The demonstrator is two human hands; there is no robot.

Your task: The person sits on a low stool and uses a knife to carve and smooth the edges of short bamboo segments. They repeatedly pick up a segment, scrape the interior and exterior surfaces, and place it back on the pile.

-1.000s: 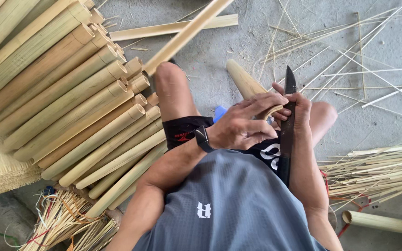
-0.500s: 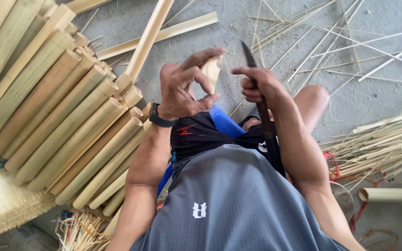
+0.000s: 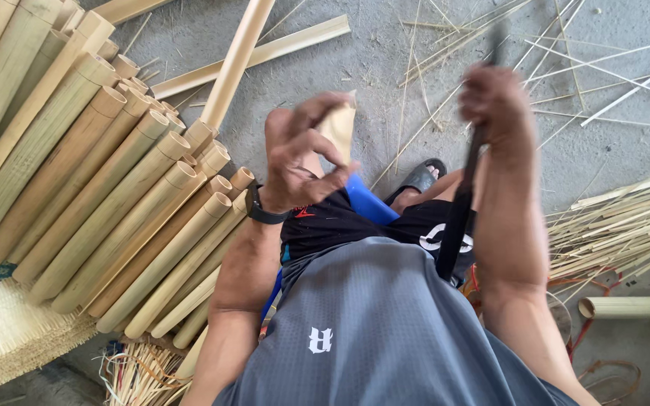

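Observation:
My left hand (image 3: 301,154) grips the upper end of a pale bamboo piece (image 3: 338,128) held upright in front of my lap, fingers curled round it. My right hand (image 3: 496,105) is closed on the handle of a long dark knife (image 3: 462,203); its tip is raised and blurred at the top, and the rest runs down past my forearm. The knife is apart from the bamboo piece, to its right. A black watch (image 3: 261,210) sits on my left wrist.
A stack of thick bamboo poles (image 3: 92,195) lies at the left. Two long split slats (image 3: 257,53) rest on the concrete floor. Thin bamboo strips (image 3: 618,225) pile at the right, and a woven mat (image 3: 9,338) at the lower left. A black sandal (image 3: 419,179) is by my knee.
The knife has lifted off the bamboo piece and moved right and up. My left hand has shifted its grip and brought the bamboo more upright. The view has tilted.

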